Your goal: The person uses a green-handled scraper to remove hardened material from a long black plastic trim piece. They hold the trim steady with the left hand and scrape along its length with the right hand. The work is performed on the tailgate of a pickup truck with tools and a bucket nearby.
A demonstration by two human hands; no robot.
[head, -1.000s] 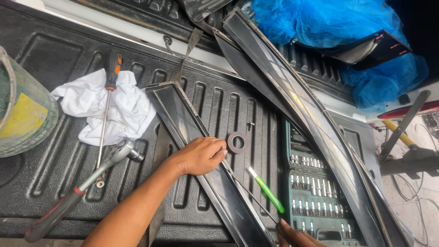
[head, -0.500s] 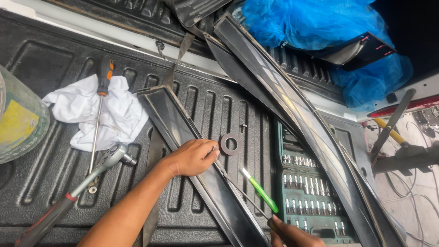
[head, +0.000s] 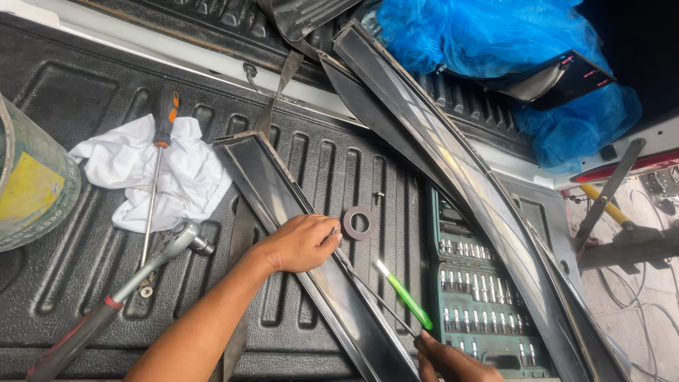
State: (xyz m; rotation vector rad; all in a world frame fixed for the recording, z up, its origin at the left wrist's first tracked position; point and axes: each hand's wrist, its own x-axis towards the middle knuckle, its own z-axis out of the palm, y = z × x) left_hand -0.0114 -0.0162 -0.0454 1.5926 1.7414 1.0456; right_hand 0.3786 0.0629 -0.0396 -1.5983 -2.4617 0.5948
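Note:
My left hand [head: 303, 242] rests on a long dark glossy trim strip [head: 279, 191] that lies diagonally on the black ribbed truck-bed liner [head: 92, 78]; its fingertips pinch the strip's right edge. At the bottom edge my right hand [head: 453, 362] grips a green-handled tool [head: 404, 296] whose pale tip points up-left toward the strip. A thin rubber seal runs along the strip between both hands. A dark flat ring [head: 358, 222] lies just right of my left fingers.
A white rag [head: 187, 180] with an orange-handled screwdriver [head: 157, 166] lies at left, a ratchet wrench [head: 127, 279] below it. A yellow-green bucket [head: 32, 184] stands far left. A socket set case [head: 481, 290], long curved trims [head: 460, 170] and blue plastic sheeting [head: 495, 42] fill the right.
The view has shifted slightly. My right hand has brought the green tool a little nearer the strip. My left hand stays on the strip.

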